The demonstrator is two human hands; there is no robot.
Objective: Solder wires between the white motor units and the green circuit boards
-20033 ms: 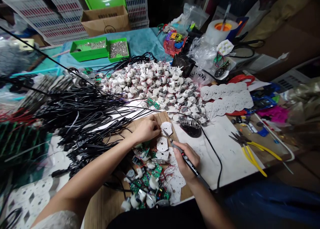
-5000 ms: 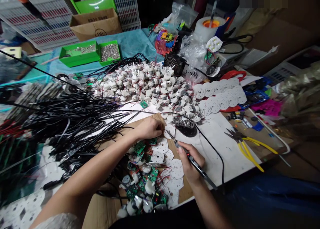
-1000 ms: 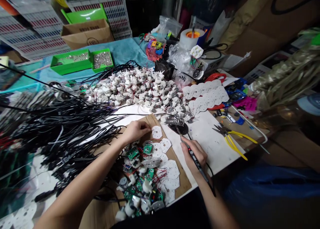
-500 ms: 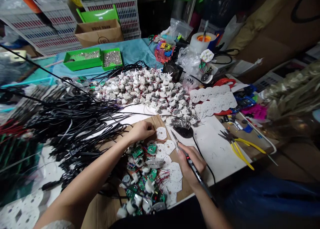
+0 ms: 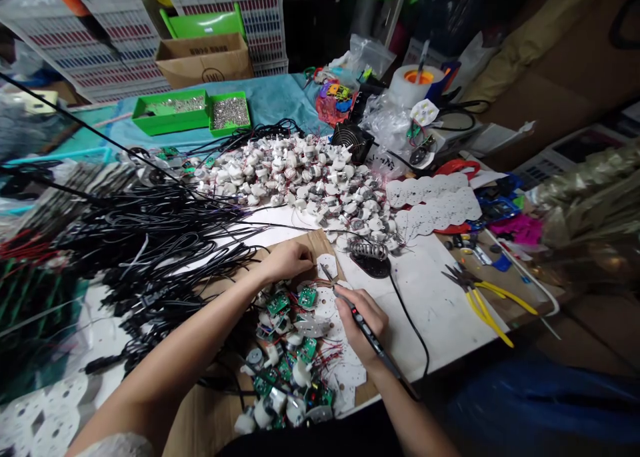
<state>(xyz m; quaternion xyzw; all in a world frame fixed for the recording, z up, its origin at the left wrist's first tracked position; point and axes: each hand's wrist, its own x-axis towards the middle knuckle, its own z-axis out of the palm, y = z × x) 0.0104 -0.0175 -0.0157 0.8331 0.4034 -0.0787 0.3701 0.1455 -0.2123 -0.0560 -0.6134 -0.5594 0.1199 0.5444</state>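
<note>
My right hand [image 5: 361,324] is wrapped round a black soldering iron [image 5: 367,330], whose tip [image 5: 325,272] rests at a white round board [image 5: 326,265] on the brown work board [image 5: 300,247]. My left hand [image 5: 287,260] is closed in a pinch beside that white board, its fingertips pressed at the board's left edge. Just below my hands lie several small green circuit boards [image 5: 306,297] with red wires and white motors [image 5: 300,372], mixed with more white round boards.
A large heap of white motors [image 5: 300,174] lies behind the work board. Black cables [image 5: 150,244] cover the left. A coiled iron stand [image 5: 369,252], yellow-handled pliers [image 5: 487,300], white board sheets [image 5: 435,200], a small fan [image 5: 353,139] and green screw trays [image 5: 193,110] surround them.
The soldering iron's tip has moved left from near the coiled stand onto the white round board by my left hand. My left hand has stayed put.
</note>
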